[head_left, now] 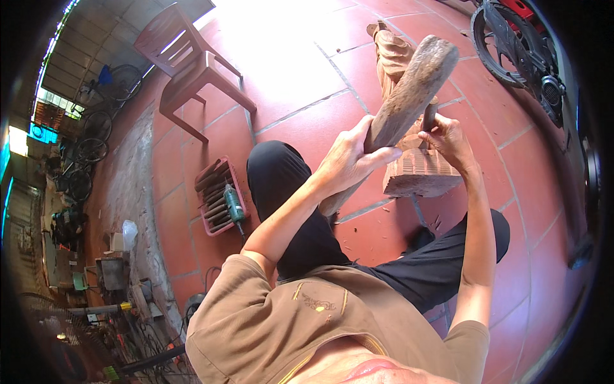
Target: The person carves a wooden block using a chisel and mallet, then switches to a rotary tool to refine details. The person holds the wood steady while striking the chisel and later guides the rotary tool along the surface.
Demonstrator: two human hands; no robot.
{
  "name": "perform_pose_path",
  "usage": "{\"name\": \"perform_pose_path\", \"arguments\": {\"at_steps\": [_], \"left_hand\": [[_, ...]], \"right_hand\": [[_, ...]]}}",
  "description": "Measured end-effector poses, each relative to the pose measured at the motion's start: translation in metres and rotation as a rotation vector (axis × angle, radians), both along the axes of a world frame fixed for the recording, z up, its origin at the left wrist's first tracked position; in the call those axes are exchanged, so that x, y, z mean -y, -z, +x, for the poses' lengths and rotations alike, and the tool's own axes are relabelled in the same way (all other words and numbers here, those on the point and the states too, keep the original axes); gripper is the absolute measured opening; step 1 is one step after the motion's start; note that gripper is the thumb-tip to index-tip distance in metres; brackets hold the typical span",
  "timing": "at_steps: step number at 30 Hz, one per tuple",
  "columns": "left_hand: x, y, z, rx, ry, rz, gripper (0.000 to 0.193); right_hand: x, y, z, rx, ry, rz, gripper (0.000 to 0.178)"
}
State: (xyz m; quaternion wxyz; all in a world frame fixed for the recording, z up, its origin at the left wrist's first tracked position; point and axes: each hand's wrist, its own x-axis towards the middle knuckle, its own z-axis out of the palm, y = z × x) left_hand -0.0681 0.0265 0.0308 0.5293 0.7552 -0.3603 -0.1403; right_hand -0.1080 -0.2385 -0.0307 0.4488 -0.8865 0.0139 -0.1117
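A wooden mallet (419, 83), long and club-like, slants up and to the right in my left hand (352, 153), whose fingers are wrapped around its lower part. In front of me on the floor is a carved wooden figure (391, 54) with draped folds, its thick ridged base (422, 176) nearest me. The mallet passes in front of the figure and hides its middle. Beside the mallet, my right hand (451, 142) is closed around the short dark handle of a chisel (430, 116), close above the carving. The chisel's tip cannot be made out.
A pink basket (216, 198) of several chisels stands left of my knee, with a green power tool (233, 203) on top. A brown plastic chair (192, 70) is farther off. A motorbike (521, 57) stands at upper right. Clutter and bicycles (96, 128) line the left side.
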Motion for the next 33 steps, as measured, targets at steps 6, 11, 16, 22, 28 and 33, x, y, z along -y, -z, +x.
{"name": "perform_pose_path", "arguments": {"at_steps": [6, 11, 16, 22, 28, 33], "left_hand": [[0.011, 0.018, 0.017, 0.213, 0.032, 0.232, 0.052], [0.011, 0.004, 0.005, -0.028, 0.02, 0.073, 0.052], [0.014, 0.009, 0.0, 0.02, -0.007, 0.005, 0.051], [0.006, 0.024, 0.006, -0.122, 0.068, 0.106, 0.053], [0.001, 0.032, 0.014, -0.434, -0.035, -0.075, 0.044], [-0.004, 0.054, 0.024, -0.574, -0.138, -0.14, 0.036]], "right_hand": [[0.002, 0.002, -0.003, 0.035, -0.068, 0.065, 0.016], [0.001, -0.001, -0.004, 0.039, -0.023, -0.057, 0.014], [-0.006, -0.005, 0.0, 0.019, -0.006, -0.094, 0.014], [0.008, 0.009, 0.002, 0.074, -0.034, 0.088, 0.016], [0.011, 0.01, -0.001, 0.027, 0.041, -0.031, 0.022], [0.03, -0.001, -0.011, 0.038, 0.208, -0.267, 0.025]]}}
